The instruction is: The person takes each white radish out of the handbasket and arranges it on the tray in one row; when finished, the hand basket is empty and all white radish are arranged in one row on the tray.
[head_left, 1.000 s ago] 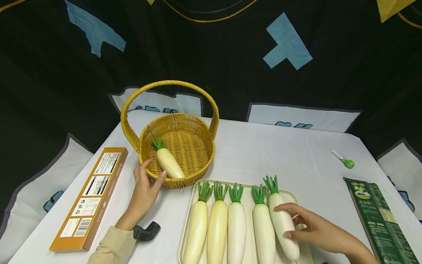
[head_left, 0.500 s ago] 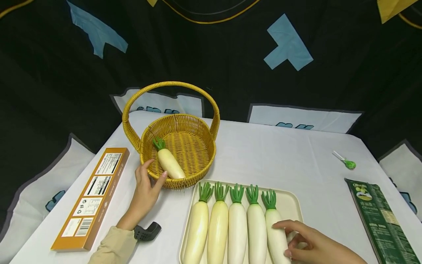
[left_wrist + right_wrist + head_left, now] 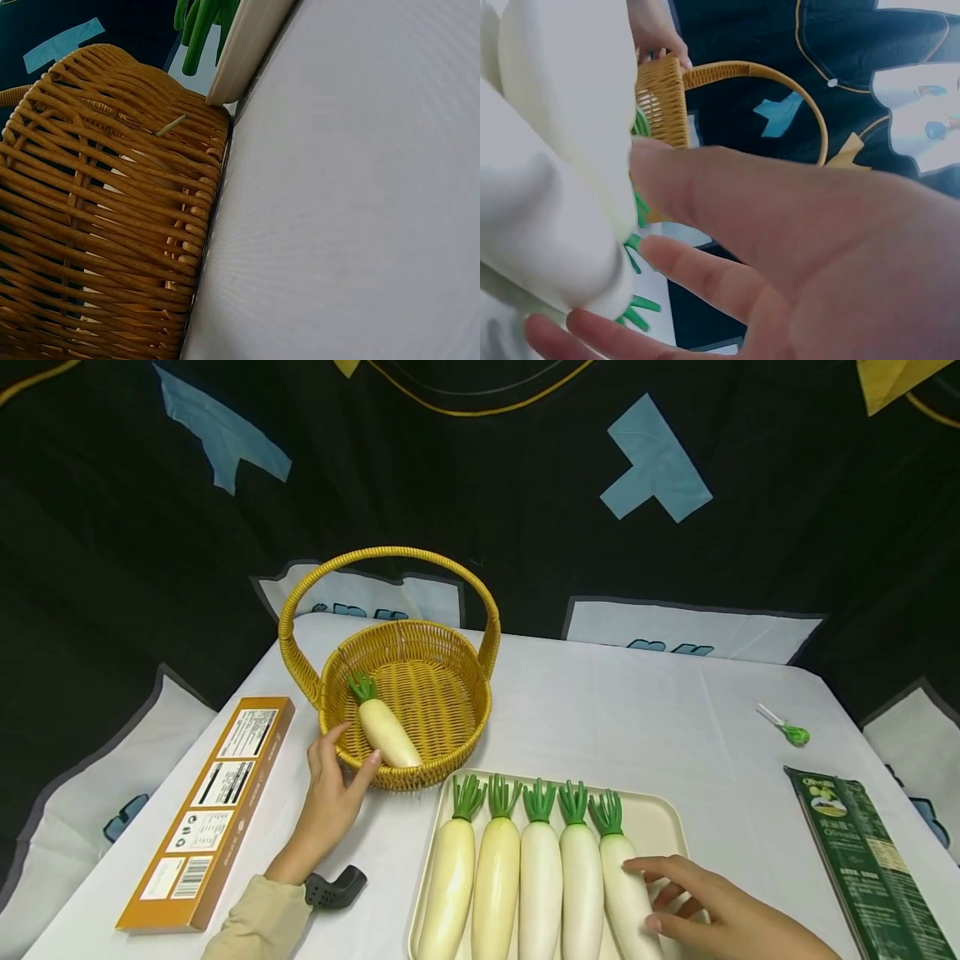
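Note:
A daikon radish [image 3: 390,733] with a green top lies in a yellow wicker basket [image 3: 480,710]. My left hand [image 3: 330,797] holds the basket's near left rim, thumb and fingertips over the edge. Several more daikons stand side by side on a cream tray [image 3: 663,827], tops pointing away. Beside the rightmost daikon [image 3: 628,893] is my right hand [image 3: 712,902], fingertips at its right side. In the right wrist view this hand's fingers are spread and fairly straight, not gripping the daikon. The left wrist view shows the basket's woven side [image 3: 112,210], without the left hand.
On the left lies an orange box [image 3: 210,810]; a green packet [image 3: 862,852] lies at the right. A small green-headed, white-sticked item [image 3: 787,727] is behind the packet. A black wrist device [image 3: 335,887] sits by the left wrist. A dark cloth [image 3: 525,510] hangs behind the table.
The rightmost daikon has been lowered and set left against its neighbour on the tray. My right hand has loosened from it. My left hand stays at the basket rim.

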`<state>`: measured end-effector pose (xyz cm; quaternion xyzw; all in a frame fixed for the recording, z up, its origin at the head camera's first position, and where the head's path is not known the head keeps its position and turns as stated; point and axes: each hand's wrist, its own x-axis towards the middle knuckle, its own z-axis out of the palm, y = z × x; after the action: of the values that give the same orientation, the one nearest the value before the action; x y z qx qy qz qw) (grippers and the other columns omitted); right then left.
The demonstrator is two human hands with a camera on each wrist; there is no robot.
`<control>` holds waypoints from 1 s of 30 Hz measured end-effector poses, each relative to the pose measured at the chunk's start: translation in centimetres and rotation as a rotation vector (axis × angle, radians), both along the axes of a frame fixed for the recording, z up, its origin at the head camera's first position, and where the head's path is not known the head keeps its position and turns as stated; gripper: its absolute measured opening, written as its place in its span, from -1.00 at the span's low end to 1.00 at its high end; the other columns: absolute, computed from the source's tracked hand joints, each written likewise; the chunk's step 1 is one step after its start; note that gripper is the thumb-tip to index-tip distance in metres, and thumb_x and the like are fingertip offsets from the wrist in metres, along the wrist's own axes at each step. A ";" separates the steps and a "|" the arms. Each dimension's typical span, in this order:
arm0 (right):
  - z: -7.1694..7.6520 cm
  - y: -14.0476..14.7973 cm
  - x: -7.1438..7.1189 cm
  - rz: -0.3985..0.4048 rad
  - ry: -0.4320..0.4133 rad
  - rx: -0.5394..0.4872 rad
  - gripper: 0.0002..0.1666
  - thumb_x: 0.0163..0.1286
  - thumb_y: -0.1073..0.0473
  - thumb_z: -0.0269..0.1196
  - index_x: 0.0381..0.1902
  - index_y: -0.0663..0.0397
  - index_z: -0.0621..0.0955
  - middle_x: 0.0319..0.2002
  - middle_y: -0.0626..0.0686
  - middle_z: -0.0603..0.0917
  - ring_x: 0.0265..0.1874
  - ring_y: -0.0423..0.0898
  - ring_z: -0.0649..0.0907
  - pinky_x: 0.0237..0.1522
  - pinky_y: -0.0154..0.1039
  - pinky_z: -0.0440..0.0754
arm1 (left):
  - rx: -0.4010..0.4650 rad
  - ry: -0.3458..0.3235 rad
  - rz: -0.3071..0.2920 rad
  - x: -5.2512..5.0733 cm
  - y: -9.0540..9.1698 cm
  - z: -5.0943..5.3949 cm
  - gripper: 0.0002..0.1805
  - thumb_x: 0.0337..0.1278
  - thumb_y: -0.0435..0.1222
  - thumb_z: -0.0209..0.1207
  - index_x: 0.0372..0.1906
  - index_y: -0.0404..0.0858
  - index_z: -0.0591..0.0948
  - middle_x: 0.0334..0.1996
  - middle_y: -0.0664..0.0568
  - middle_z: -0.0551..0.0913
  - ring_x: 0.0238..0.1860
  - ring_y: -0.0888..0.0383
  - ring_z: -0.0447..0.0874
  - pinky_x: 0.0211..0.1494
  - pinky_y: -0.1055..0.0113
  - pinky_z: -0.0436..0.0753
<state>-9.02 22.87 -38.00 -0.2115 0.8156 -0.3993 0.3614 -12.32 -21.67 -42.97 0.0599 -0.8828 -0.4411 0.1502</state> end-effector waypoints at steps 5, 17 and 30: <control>0.6 0.0 -0.4 -0.035 0.121 0.055 -0.44 0.33 -0.06 0.07 0.27 -0.21 0.26 0.13 0.15 0.39 -0.18 -0.39 0.49 -0.34 -0.32 0.49 | 0.005 -0.012 -0.006 0.2 0.1 0.1 -0.31 0.21 -0.04 0.00 0.32 -0.17 0.01 0.28 -0.30 -0.08 0.28 -0.33 0.03 0.19 -0.27 0.16; 1.4 -2.4 -1.9 0.065 0.394 -0.170 -0.59 0.39 0.13 0.01 0.18 0.00 0.38 -0.05 -0.01 0.60 -0.15 -0.29 0.58 -0.15 -0.36 0.53 | 0.006 -0.002 -0.010 0.1 0.1 0.2 -0.31 0.21 -0.04 0.01 0.32 -0.19 0.02 0.28 -0.30 -0.07 0.28 -0.30 0.05 0.20 -0.25 0.16; 0.2 -9.7 -5.9 0.106 -0.003 -0.462 -0.51 0.39 0.22 0.00 0.21 0.34 0.28 0.12 0.41 0.40 -0.04 -0.11 0.58 -0.14 -0.18 0.59 | -0.001 0.007 0.001 0.1 0.0 0.1 -0.32 0.21 -0.05 0.01 0.32 -0.18 0.02 0.26 -0.32 -0.05 0.25 -0.31 0.08 0.19 -0.25 0.17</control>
<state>-14.96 13.17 -37.84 -0.3303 0.6898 -0.5562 0.3251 -12.23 -21.64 -42.84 0.0585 -0.8825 -0.4407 0.1536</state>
